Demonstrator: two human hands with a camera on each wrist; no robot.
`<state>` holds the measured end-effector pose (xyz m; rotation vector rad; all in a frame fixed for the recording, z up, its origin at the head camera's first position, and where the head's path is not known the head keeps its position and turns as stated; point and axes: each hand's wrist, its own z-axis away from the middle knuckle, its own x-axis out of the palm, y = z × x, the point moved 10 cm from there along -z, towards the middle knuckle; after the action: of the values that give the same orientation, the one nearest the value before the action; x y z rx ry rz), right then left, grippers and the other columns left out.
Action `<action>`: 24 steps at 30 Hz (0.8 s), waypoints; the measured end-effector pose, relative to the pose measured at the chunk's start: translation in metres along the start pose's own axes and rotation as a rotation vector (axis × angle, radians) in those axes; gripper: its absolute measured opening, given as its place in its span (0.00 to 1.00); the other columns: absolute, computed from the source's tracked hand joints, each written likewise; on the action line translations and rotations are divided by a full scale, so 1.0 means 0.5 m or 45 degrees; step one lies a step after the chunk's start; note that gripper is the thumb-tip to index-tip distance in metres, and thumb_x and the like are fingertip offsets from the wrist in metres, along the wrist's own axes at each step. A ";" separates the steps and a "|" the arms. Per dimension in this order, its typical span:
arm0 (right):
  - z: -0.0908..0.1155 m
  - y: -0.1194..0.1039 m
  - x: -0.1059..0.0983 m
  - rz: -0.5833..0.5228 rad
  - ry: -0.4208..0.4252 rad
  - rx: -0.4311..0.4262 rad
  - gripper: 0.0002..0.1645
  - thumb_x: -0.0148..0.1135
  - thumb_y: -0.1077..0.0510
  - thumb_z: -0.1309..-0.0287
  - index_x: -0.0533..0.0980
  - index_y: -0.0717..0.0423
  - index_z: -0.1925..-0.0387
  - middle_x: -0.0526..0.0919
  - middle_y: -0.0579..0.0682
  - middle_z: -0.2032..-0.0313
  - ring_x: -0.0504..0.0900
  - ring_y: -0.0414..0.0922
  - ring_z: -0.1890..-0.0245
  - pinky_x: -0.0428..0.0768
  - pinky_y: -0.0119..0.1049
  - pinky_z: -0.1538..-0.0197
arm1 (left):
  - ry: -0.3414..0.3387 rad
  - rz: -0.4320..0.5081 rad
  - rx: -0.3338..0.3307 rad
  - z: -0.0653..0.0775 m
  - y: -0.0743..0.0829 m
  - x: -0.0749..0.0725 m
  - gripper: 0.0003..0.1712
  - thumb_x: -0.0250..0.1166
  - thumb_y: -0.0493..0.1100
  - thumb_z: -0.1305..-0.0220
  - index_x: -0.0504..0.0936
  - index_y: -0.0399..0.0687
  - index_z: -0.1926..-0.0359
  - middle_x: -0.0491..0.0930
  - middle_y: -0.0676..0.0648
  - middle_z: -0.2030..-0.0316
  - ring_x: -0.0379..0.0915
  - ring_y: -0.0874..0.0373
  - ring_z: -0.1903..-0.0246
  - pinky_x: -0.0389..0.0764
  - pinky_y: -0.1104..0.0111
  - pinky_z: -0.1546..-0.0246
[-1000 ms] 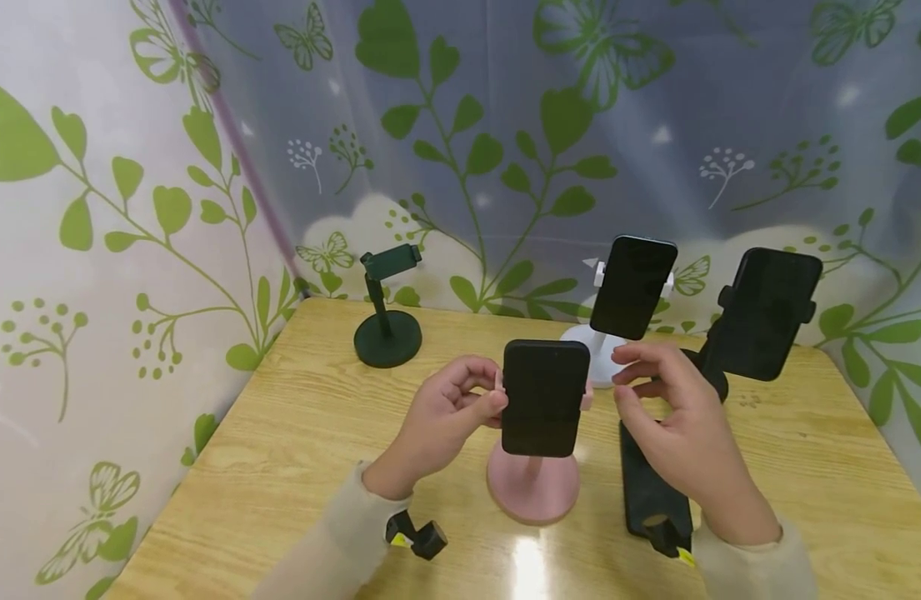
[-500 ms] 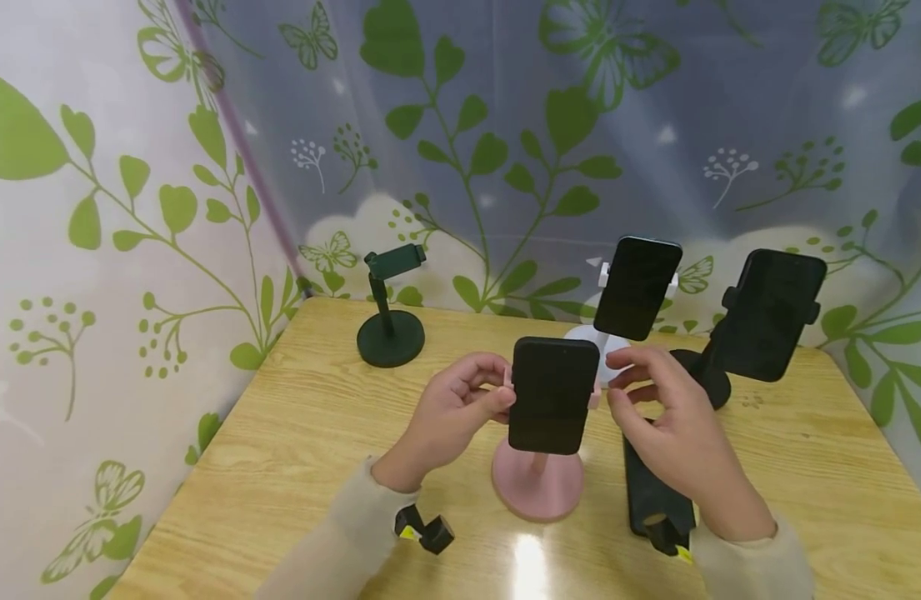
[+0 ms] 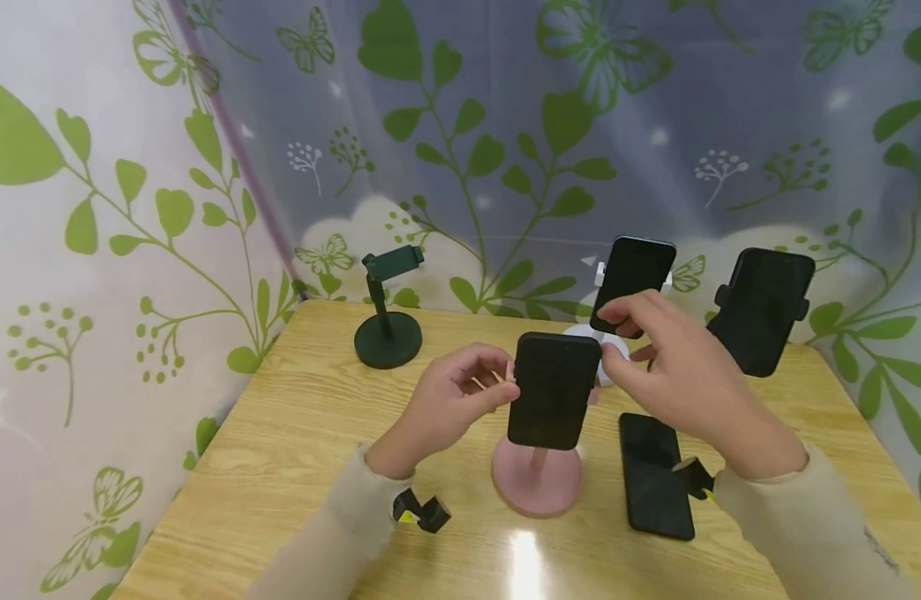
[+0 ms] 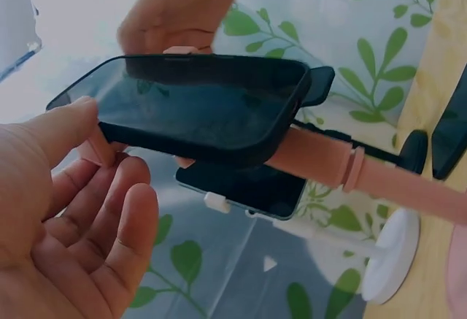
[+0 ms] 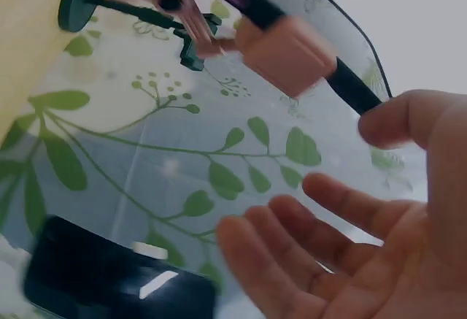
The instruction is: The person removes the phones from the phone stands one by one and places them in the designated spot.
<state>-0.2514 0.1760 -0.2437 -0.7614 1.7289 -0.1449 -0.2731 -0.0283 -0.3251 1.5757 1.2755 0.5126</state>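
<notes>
A black smartphone (image 3: 553, 392) stands upright in the clamp of a pink phone stand (image 3: 537, 492) in the middle of the table. My left hand (image 3: 460, 400) pinches the left side, its thumb on the phone's edge and a finger behind the pink clamp arm (image 4: 95, 151). At the phone's upper right, my right hand (image 3: 681, 367) has its thumb touching the edge, with the other fingers loosely bent and apart. In the right wrist view the other pink clamp arm (image 5: 288, 56) sits against the phone's side, clear of the fingers.
Behind the right hand stand a phone (image 3: 633, 279) in a white stand (image 4: 394, 260) and another phone (image 3: 763, 312) in a black holder. One more phone (image 3: 655, 475) lies flat on the wooden table (image 3: 280, 500). An unloaded dark green stand (image 3: 388, 337) is at back left.
My right hand has moved up and inward, from beside the pink stand to the phone's upper right edge, uncovering the phone lying flat. The left hand keeps its hold.
</notes>
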 end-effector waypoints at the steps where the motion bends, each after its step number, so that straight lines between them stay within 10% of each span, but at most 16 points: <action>1: -0.008 -0.009 -0.003 0.045 -0.042 -0.009 0.19 0.57 0.54 0.30 0.75 0.48 0.39 0.76 0.44 0.44 0.82 0.42 0.54 0.85 0.43 0.55 | -0.004 -0.021 0.009 -0.001 0.003 -0.001 0.10 0.72 0.37 0.33 0.82 0.47 0.54 0.83 0.51 0.63 0.82 0.56 0.64 0.84 0.66 0.65; 12: -0.051 -0.105 -0.006 0.296 -0.177 -0.104 0.19 0.58 0.43 0.30 0.80 0.46 0.46 0.80 0.43 0.51 0.79 0.42 0.62 0.78 0.42 0.64 | 0.059 -0.063 0.166 -0.020 0.020 0.017 0.10 0.73 0.37 0.35 0.81 0.47 0.56 0.81 0.51 0.63 0.80 0.59 0.67 0.82 0.69 0.67; 24: -0.079 -0.097 0.045 0.572 -0.108 -0.050 0.25 0.60 0.34 0.36 0.80 0.52 0.65 0.78 0.48 0.68 0.73 0.46 0.75 0.71 0.39 0.80 | 0.047 -0.048 0.064 -0.038 -0.001 0.032 0.11 0.74 0.42 0.35 0.83 0.48 0.53 0.83 0.52 0.62 0.80 0.59 0.66 0.84 0.67 0.66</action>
<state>-0.2696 0.1142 -0.2270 -0.3850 1.7814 0.2259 -0.2830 -0.0059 -0.3217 1.5872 1.3530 0.4907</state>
